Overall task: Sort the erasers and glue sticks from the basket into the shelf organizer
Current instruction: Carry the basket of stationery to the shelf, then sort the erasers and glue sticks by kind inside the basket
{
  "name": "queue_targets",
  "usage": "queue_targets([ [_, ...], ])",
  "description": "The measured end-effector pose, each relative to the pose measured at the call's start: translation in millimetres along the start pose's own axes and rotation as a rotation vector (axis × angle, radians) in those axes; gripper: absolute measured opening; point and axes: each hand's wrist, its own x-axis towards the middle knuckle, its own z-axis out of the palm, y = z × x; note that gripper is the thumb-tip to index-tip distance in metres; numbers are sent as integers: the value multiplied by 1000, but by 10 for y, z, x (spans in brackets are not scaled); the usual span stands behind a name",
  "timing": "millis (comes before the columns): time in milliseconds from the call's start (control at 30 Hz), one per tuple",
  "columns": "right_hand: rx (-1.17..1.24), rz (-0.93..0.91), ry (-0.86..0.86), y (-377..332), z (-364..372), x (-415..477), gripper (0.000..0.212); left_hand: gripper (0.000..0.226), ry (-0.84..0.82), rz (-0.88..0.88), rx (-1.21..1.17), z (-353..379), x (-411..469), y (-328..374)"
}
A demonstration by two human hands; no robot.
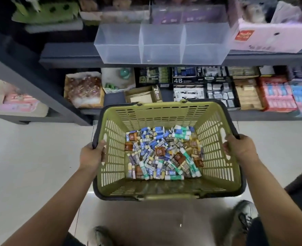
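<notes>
1. A dark shop shelf (75,55) carried a clear three-compartment organizer (161,44).
2. Both hands, left (91,155) and right (240,150), gripped the green basket (215,144) by its rim.
3. Erasers and glue sticks (164,153) lay heaped inside it.

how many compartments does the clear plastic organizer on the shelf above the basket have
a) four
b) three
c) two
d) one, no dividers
b: the clear plastic shelf organizer has two inner dividers, which split it into three compartments side by side.
</notes>
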Motion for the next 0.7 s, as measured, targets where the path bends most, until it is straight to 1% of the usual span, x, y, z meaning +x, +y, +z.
queue_targets([
  [133,-64,-68,67,54,100,69,31,28,18,78,-35,48,41,-108],
  [200,-130,-115,99,69,140,56,35,29,20,119,-44,59,67,-127],
  [267,-232,-175,172,60,187,-15,39,29,40,148,-38,66,125,-161],
  [333,-330,-283,308,67,218,-129,44,30,62,178,14,64,147,-175],
  [367,-342,-352,374,87,233,-181,45,32,76,193,64,69,142,-182],
  [433,-277,-504,443,132,273,-280,45,41,167,244,242,90,103,-187],
  [467,-226,-583,437,149,296,-339,44,47,260,293,364,106,72,-181],
  [533,-167,-700,359,162,362,-451,39,54,440,477,595,168,-46,-126],
  [567,-177,-729,294,169,395,-510,36,54,470,574,663,209,-136,-86],
  [633,-231,-729,143,212,467,-580,33,52,389,709,768,331,-274,-64],
  [700,-270,-685,-3,249,552,-571,33,51,250,753,889,478,-378,-81],
])
